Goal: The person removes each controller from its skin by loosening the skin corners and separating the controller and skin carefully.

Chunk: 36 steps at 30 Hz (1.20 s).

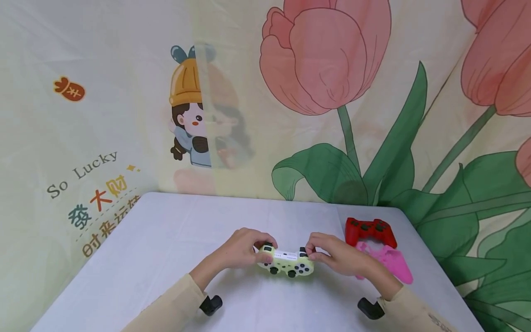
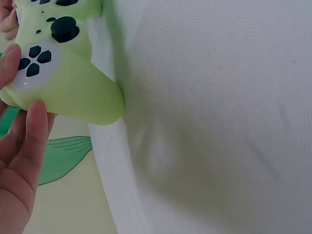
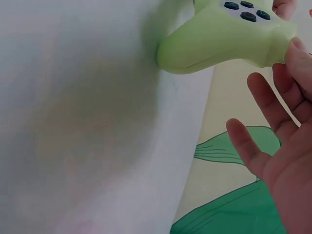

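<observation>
Beige sleeves [image 1: 168, 306] come nearest, over the near side of the table [image 1: 124, 276]. As I judge it, the green cover [image 1: 284, 265] is mostly on the controller [image 1: 286, 255]; whether its corners need seating, I can't tell. Red cover [image 1: 371, 228] and pink cover [image 1: 392, 263] lie untouched near the right edge. The controller sits mid-table between my left hand [image 1: 240, 249] and right hand [image 1: 338, 255], each pinching one end.

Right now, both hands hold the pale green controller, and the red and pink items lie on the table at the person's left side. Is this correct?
Only the side is wrong: the head view shows the red item and pink item on the table at the person's right. The left hand and right hand do hold the green controller.
</observation>
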Available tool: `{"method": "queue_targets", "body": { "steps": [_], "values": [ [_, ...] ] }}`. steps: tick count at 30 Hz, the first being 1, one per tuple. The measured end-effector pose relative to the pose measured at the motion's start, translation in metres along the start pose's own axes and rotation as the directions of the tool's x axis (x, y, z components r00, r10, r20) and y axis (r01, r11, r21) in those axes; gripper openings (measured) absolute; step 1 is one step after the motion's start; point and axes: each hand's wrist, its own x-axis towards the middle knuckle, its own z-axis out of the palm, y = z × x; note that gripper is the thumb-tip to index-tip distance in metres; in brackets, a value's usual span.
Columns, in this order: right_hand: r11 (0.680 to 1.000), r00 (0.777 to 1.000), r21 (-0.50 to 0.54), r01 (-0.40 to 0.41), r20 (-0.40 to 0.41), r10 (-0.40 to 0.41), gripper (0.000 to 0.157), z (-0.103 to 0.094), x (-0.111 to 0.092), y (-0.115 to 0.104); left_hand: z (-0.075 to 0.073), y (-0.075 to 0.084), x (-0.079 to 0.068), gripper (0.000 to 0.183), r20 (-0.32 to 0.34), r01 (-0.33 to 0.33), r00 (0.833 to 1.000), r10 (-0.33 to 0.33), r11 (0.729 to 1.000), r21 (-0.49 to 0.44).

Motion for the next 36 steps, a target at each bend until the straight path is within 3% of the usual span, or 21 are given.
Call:
{"method": "queue_targets", "body": {
  "steps": [7,16,26,36],
  "values": [
    [0.999,0.998,0.053,0.01,-0.07,-0.006,0.007,0.009,-0.008,0.012,-0.003,-0.004,0.004,0.02,-0.001,0.001,1.0,-0.001,1.0,0.024],
    [0.994,0.971,0.112,-0.003,-0.236,0.029,0.012,0.022,-0.006,0.017,-0.002,-0.009,0.002,0.033,-0.032,0.052,0.998,-0.053,0.999,-0.015],
    [0.998,0.94,-0.018,0.066,-0.334,-0.068,0.035,0.025,-0.014,0.017,0.001,-0.012,0.004,0.035,-0.056,0.079,0.995,-0.081,0.996,-0.047],
    [0.991,0.913,-0.125,0.05,-0.397,-0.096,0.05,0.026,-0.015,0.015,0.003,-0.012,0.011,0.038,-0.048,0.072,0.996,-0.074,0.996,-0.045]
  ]
}}
